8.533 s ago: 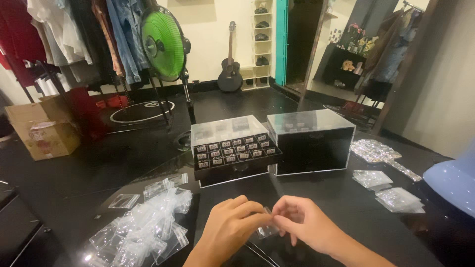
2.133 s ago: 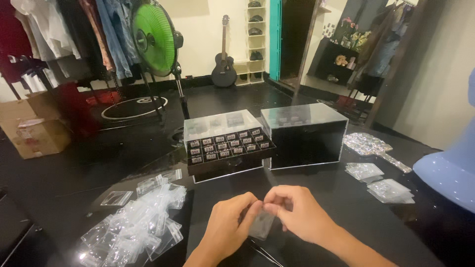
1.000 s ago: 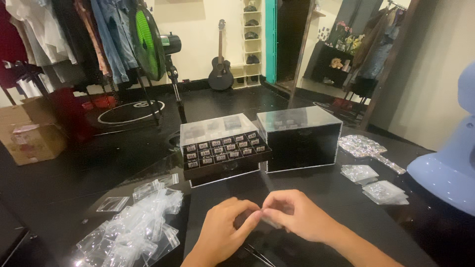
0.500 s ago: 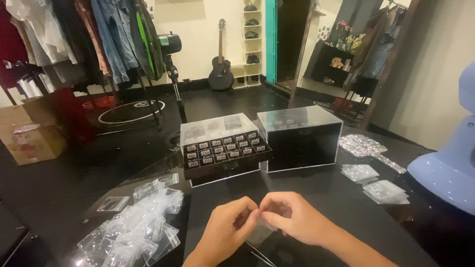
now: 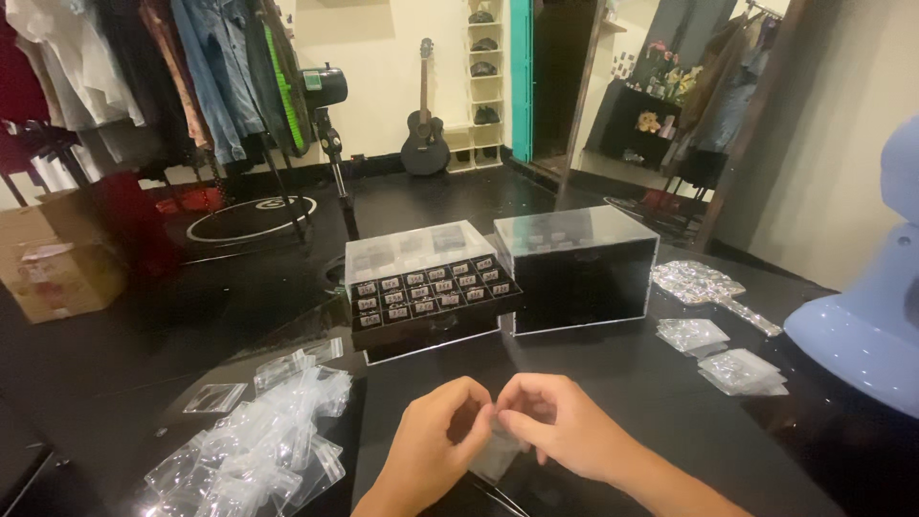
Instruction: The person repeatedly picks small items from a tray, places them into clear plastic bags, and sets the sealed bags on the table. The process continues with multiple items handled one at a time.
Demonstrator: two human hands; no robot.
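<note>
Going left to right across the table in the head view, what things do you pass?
Heap of clear bags → left hand → right hand → small bag stacks → pale blue object.

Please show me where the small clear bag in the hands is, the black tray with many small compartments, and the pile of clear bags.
small clear bag (image 5: pixel 498 458): head view, lower body under the fingers.
black tray (image 5: pixel 431 297): head view, compartment grid.
pile of clear bags (image 5: pixel 263 440): head view, middle of the heap.

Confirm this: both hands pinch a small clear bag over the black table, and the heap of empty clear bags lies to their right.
Not quite. The head view shows the heap of clear bags left of the hands; both the left hand and right hand do pinch a small clear bag over the black table.
</note>
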